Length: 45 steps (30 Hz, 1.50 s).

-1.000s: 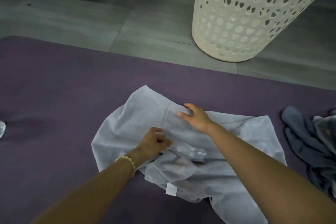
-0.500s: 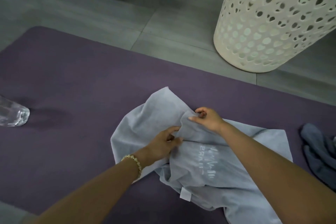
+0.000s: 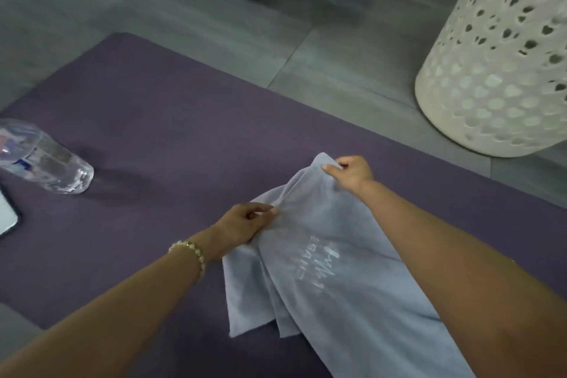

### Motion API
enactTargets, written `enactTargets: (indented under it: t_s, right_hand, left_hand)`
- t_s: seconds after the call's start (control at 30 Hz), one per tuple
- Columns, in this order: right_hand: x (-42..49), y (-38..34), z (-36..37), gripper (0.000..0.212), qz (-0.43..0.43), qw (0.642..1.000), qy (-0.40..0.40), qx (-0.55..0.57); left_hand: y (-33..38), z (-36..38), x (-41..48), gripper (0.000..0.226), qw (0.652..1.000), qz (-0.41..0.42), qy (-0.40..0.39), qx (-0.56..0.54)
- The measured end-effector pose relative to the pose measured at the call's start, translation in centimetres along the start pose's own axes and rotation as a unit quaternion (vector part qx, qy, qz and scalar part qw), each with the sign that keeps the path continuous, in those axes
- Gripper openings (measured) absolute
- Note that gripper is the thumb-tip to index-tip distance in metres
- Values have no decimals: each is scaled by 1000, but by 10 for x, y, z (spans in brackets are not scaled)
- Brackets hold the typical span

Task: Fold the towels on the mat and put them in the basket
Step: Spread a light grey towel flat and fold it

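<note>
Purple foam mat (image 3: 159, 138) on grey tiled floor: pale blue cloth towel (image 3: 331, 285), edge pinched by left hand (image 3: 245, 221) and right hand (image 3: 352, 172) fingers; perforated cream basket (image 3: 491, 70) nearby.

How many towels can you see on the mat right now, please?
1: a pale blue towel on the mat, pinched by the left hand and right hand. Others may lie out of frame.

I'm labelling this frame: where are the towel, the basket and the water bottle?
towel (image 3: 331, 322): head view, flat cloth below the white print.
basket (image 3: 503, 77): head view, its perforated side wall.
water bottle (image 3: 46, 159): head view, middle of its clear body.
</note>
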State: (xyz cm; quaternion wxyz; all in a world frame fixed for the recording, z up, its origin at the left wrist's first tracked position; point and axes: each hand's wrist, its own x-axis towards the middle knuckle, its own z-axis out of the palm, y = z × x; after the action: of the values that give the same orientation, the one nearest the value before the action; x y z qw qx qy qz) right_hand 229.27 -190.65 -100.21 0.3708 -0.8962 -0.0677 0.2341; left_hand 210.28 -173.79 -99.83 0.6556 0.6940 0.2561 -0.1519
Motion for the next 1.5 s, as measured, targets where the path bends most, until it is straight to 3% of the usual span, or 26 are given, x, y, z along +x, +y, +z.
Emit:
enactTargets:
  t_s: [0.2, 0.33, 0.47, 0.57, 0.63, 0.7, 0.77, 0.83, 0.9, 0.93, 1.0, 1.1, 1.23, 1.5]
  right_hand:
    - [8, 15, 19, 21, 18, 999, 33, 36]
    - [-13, 3, 24, 40, -75, 990, 115, -11]
    - [-47, 13, 39, 39, -165, 985, 2, -51]
    - [-56, 25, 40, 42, -130, 989, -40, -55]
    - [-59, 24, 37, 40, -82, 993, -79, -19]
    - [-59, 21, 38, 38, -52, 994, -96, 6]
    - [-59, 17, 39, 35, -46, 994, -103, 13]
    - [-59, 14, 40, 33, -42, 993, -109, 10]
    - [-59, 15, 39, 33, -38, 992, -117, 3]
    - [-59, 15, 38, 33, -40, 992, -120, -1]
    - [-59, 17, 38, 35, -45, 991, -124, -15]
    - [-58, 18, 41, 40, -44, 990, -127, -38]
    - [-56, 19, 45, 43, -43, 991, -109, -64]
    - [-51, 26, 49, 42, -48, 991, -95, -79]
  left_hand:
    - [-32, -9, -14, 35, 985, -113, -130, 28]
    - [-34, -13, -21, 25, 976, -105, -177, 67]
    - [-35, 3, -27, 10, 977, -81, -149, 130]
    - [-16, 9, -33, 19, 984, -87, -153, -30]
    - [-3, 3, -35, 24, 964, -128, -152, -177]
    - [1, -5, -36, 27, 958, -161, -116, -206]
    - [-5, -9, -42, 39, 963, -189, -124, -149]
    - [-14, -7, -54, 44, 961, -193, -198, -4]
    - [-28, -6, -61, 36, 947, -151, -239, 153]
    - [-33, -7, -64, 29, 948, -137, -233, 170]
    - [-37, -11, -69, 25, 959, -127, -231, 102]
    - [-40, -27, -74, 27, 961, -181, -203, -52]
    - [-60, -40, -80, 26, 957, -216, -162, 106]
    - [-65, -23, -83, 36, 970, -173, -131, 107]
